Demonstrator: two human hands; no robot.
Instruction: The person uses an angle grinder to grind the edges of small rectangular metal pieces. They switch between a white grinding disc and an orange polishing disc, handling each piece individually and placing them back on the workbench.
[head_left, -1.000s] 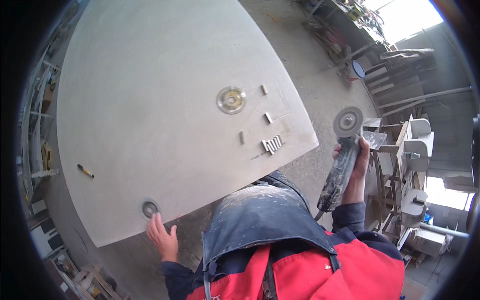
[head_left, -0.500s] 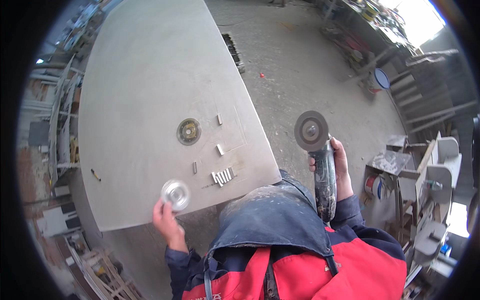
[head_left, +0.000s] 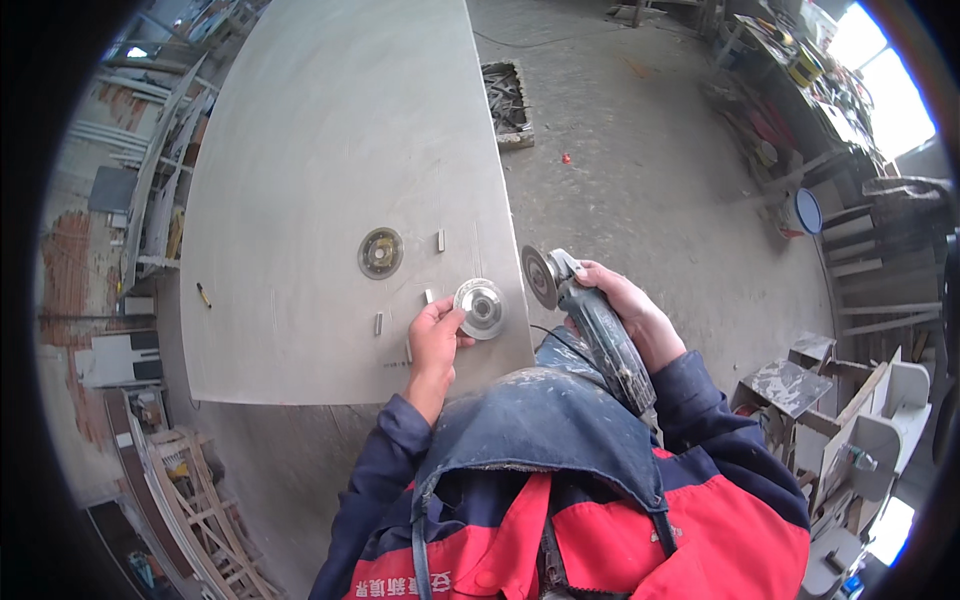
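Note:
In my left hand (head_left: pixel 437 340) is a round silvery grinding disc (head_left: pixel 482 309), pinched at its left edge and held above the table's near right corner. My right hand (head_left: pixel 635 312) grips a dark, worn angle grinder (head_left: pixel 605 345) just off the table's right edge. A thin disc (head_left: pixel 541 277) is fitted on the grinder's head and faces the disc in my left hand, with a gap between them. Flat on the table lies another disc (head_left: pixel 380 253), dark-rimmed with a yellowish centre. Small pale strips (head_left: pixel 440 240) lie near it; my left hand hides some of them.
The large pale tabletop (head_left: pixel 330 150) stretches away from me, with a marker pen (head_left: pixel 203 294) near its left edge. A crate of scraps (head_left: pixel 508 105) stands beyond its right edge. Buckets (head_left: pixel 800 212) and board offcuts (head_left: pixel 785 385) are at the right; a wooden frame (head_left: pixel 205 500) is lower left.
My left hand has brought the silvery disc rightward and up, close to the grinder. The grinder has moved left and tilted, its head turning toward that disc. The view has shifted slightly.

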